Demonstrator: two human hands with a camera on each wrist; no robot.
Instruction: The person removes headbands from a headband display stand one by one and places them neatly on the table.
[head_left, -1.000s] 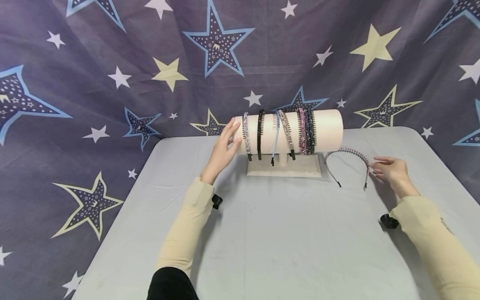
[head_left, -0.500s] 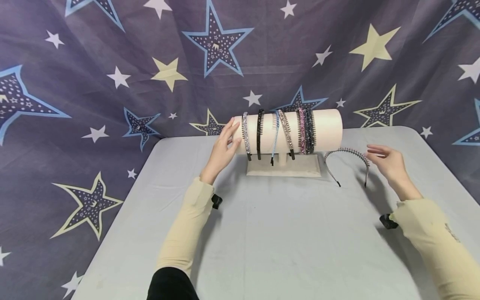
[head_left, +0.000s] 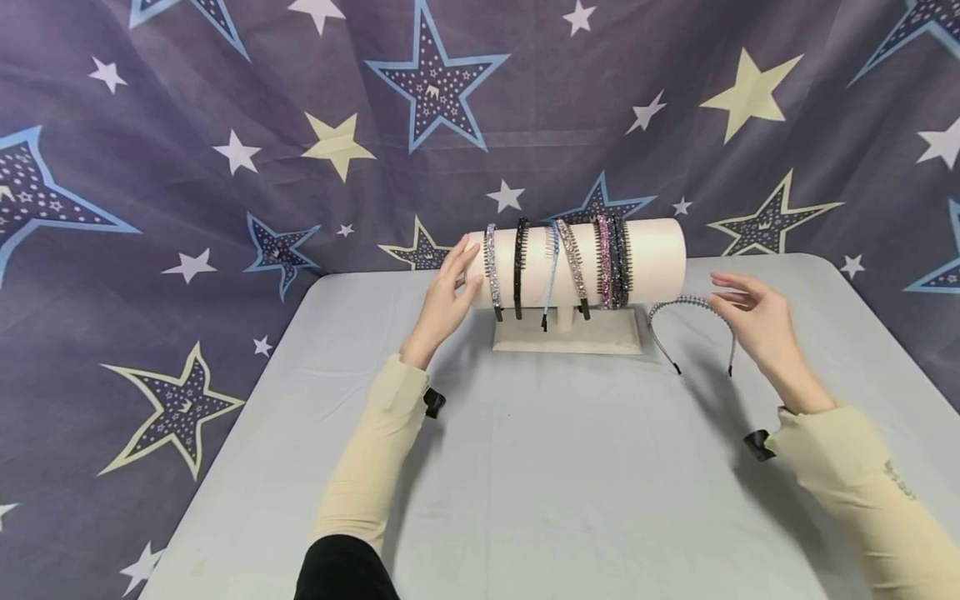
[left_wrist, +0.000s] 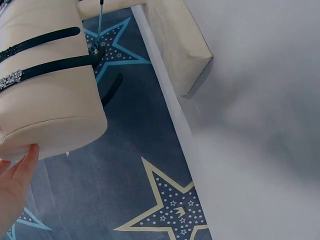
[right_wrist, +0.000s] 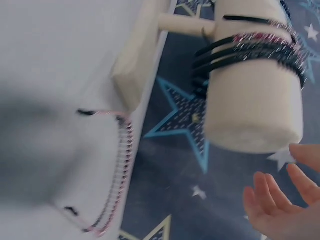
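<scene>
A cream cylindrical headband stand (head_left: pixel 657 262) stands at the back of the table, with several headbands round it. They include a silver sparkly headband (head_left: pixel 492 267), a black headband (head_left: pixel 518 271), a thin blue headband (head_left: pixel 553 271) and a magenta glittery headband (head_left: pixel 603 262). My left hand (head_left: pixel 438 308) rests its extended fingers on the cylinder's left end. Off the right end, my right hand (head_left: pixel 765 329) hovers with loosely bent fingers and nothing in them. Below it a pinkish toothed headband (right_wrist: pixel 125 160) lies on the table, partly overlapped by that hand in the head view.
The stand's flat rectangular base (head_left: pixel 592 340) sits on a table with a pale grey cloth (head_left: pixel 570 483). Directly behind the table hangs a dark star-patterned curtain (head_left: pixel 555 108). A black wrist device (head_left: pixel 759 445) shows beneath the right sleeve.
My right hand has risen from beside the loose headband and moved left towards the cylinder's right end. My left hand keeps its place, and the headbands look unmoved.
</scene>
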